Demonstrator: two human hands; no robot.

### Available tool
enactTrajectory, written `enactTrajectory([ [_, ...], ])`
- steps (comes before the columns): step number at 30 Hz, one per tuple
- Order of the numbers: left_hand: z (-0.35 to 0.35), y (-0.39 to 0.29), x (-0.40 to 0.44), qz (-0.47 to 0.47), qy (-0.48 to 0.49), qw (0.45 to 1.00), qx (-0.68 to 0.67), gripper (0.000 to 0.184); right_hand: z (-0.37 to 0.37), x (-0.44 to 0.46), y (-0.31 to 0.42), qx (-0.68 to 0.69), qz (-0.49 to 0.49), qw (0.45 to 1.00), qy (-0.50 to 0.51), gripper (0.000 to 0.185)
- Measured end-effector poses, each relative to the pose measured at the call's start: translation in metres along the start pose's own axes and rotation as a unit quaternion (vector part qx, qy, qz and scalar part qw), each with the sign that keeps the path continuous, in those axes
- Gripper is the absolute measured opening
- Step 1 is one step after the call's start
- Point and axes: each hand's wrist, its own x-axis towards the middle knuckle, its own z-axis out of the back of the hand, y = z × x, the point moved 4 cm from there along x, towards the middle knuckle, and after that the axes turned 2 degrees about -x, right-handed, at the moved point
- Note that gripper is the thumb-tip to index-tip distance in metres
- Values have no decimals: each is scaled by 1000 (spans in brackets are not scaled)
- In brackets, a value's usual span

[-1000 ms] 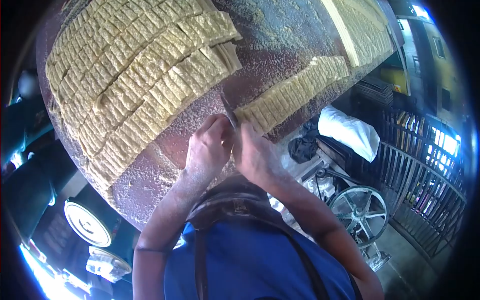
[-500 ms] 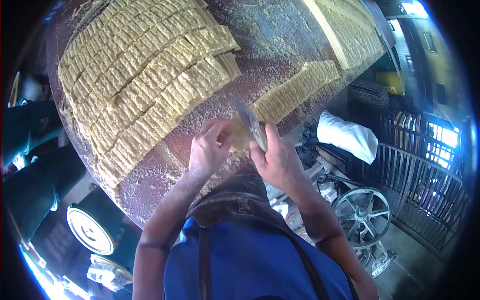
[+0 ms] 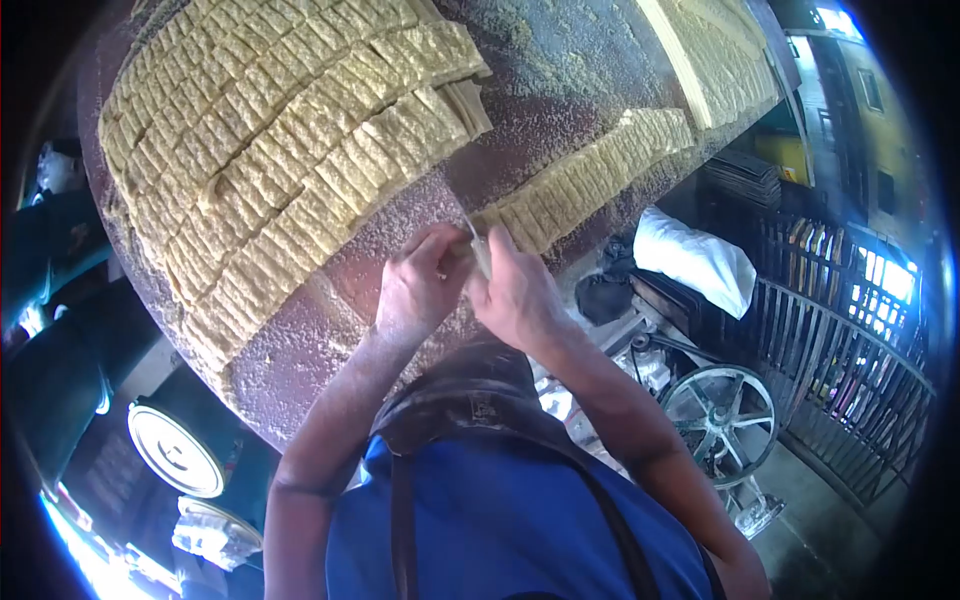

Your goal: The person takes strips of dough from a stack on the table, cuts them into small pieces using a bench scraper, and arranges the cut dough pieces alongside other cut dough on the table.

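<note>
My right hand point(image 3: 515, 292) is closed around the handle of a knife point(image 3: 473, 232). Its blade, seen nearly edge-on, points up and away at the near end of a dough strip point(image 3: 585, 178) scored with crosswise cuts. Close by on the left, my left hand point(image 3: 422, 280) has its fingers curled in a pinch beside the blade. Whatever lies between those fingertips is hidden. Beyond my left hand spread several rows of cut, crumb-coated dough point(image 3: 300, 150), packed side by side.
Crumbs cover the dark reddish table point(image 3: 300, 375), whose curved edge runs close to my body. More dough strips point(image 3: 705, 70) lie at the far right. Off the table to the right are a white sack point(image 3: 695, 262), a spoked wheel point(image 3: 722, 425) and a metal railing point(image 3: 840, 350).
The knife has turned from showing its broad side to nearly edge-on. My right hand has come left, close to my left hand, whose fingers stay curled. The view has shifted slightly.
</note>
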Motion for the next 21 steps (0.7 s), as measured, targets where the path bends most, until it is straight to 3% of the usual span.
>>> enactTrajectory([
  [5,6,0,-3,-23,-24,999,-23,29,28,-20,0,50,38,996,-57,27],
  [7,12,-4,-7,45,-12,998,-44,24,31,-35,8,51,24,997,-48,27],
  [14,8,6,-8,10,-14,999,-50,21,17,-58,10,0,-9,1000,-15,31],
  [16,9,4,-7,-7,-10,1000,-25,20,14,-55,9,13,-46,999,14,30],
  [19,9,6,-1,14,10,1000,-9,15,-16,-18,0,-6,-9,1000,-28,29],
  [21,6,8,-3,-1,-3,1000,-7,14,-11,-1,0,21,-31,999,3,29],
])
